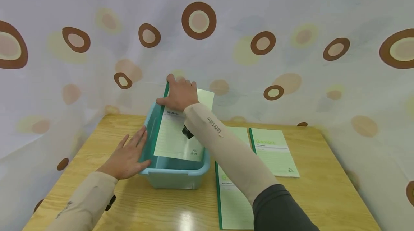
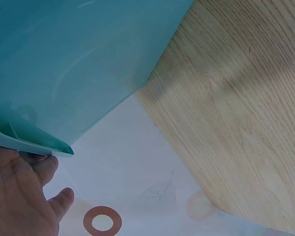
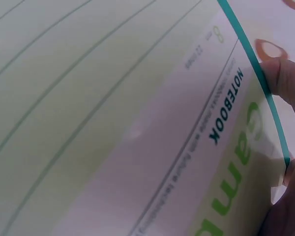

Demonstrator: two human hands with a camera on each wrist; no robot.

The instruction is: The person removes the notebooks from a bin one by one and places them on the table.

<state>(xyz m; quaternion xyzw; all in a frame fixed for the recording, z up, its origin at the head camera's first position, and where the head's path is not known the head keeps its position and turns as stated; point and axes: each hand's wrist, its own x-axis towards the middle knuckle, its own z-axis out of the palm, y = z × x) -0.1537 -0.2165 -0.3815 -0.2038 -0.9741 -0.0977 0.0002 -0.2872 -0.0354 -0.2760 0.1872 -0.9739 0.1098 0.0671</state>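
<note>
A light blue plastic bin (image 1: 171, 180) stands on the wooden table, left of the middle. My right hand (image 1: 182, 95) grips the top of a pale green notebook (image 1: 179, 139) with a dark green spine, thumb at the spine and fingers over the upper edge. That notebook leans over the bin's opening, its lower edge within the rim in the head view. In the right wrist view its cover (image 3: 187, 123) fills most of the picture. My left hand (image 1: 126, 160) rests at the bin's left rim, fingers extended along the outside and thumb over the near corner.
Right of the bin, a notebook (image 1: 234, 207) lies near the front edge, partly covered by my right forearm. Behind it is another notebook (image 1: 240, 134), and a further one (image 1: 275, 153) lies to the right. A patterned sheet (image 1: 226, 19) hangs behind the table (image 1: 323, 195).
</note>
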